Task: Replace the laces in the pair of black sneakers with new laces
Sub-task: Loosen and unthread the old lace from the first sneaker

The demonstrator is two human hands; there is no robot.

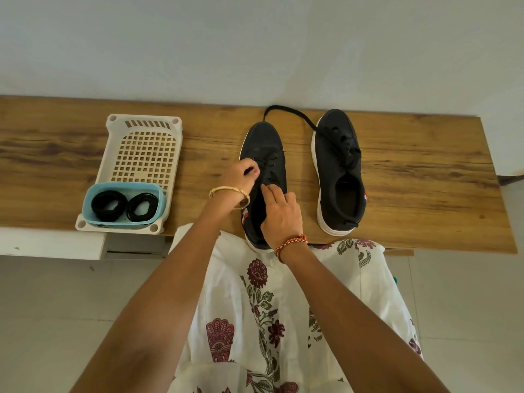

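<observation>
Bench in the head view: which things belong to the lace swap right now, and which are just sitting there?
In the job:
left sneaker, worked by left hand and right hand
right sneaker, its lace trailing loose
two lace coils in the blue tub

Just there:
white basket
bench

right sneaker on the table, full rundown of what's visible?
The right sneaker is black with a white sole and looks like fabric. It lies flat on the wooden table, toe toward the wall, apart from the left sneaker. Its lace is loosened; one end trails past the other toe. No hand touches it.
</observation>
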